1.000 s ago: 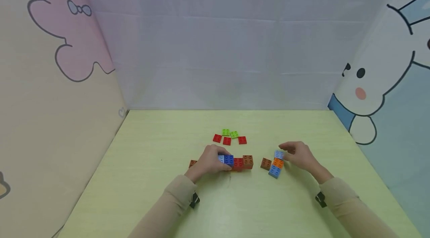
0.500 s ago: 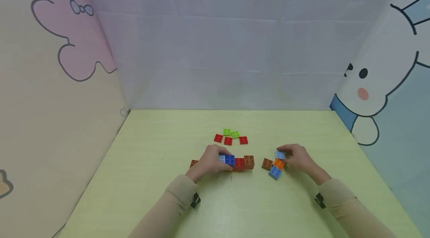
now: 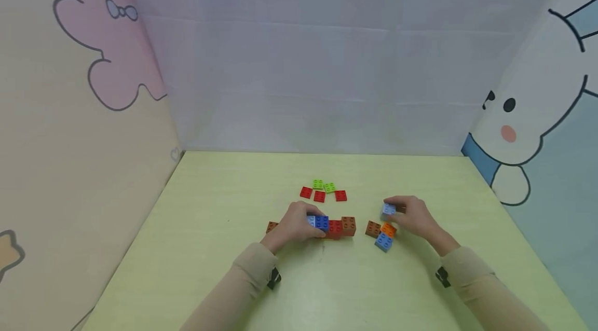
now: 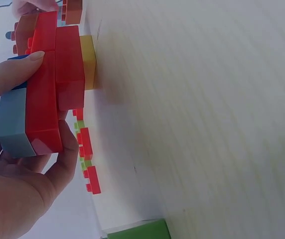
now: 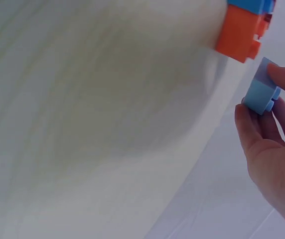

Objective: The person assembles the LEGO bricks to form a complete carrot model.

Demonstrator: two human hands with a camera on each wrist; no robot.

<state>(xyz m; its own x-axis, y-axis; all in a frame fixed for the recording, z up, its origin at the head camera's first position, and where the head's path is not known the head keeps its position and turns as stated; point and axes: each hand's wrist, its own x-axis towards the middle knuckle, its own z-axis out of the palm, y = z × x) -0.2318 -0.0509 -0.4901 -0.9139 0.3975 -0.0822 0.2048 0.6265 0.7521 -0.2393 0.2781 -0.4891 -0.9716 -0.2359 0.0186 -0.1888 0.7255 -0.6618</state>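
Observation:
My left hand (image 3: pixel 295 222) grips a build of toy building blocks, with the thumb on one side and fingers on the other. A dark blue block (image 3: pixel 322 222) and a light blue block (image 4: pixel 15 122) sit on top of red blocks (image 4: pixel 70 69), and a yellow block (image 4: pixel 88 62) is underneath. At the right end stands a brown block (image 3: pixel 348 225). My right hand (image 3: pixel 413 214) pinches a single light blue block (image 5: pixel 260 94), raised apart from the orange block (image 5: pixel 237 35). Beside that orange one lie a blue block (image 3: pixel 384 242) and another brown block (image 3: pixel 373 229).
Beyond the build, flat red blocks (image 3: pixel 320 196) and flat lime green blocks (image 3: pixel 318 184) lie on the pale table (image 3: pixel 233 175). A green block (image 4: pixel 142 230) shows at the bottom edge of the left wrist view. Curtained walls enclose the table's back and sides.
The right hand has closed its fingers on the light blue block and lifted it away from the orange one. The left hand keeps its hold on the build.

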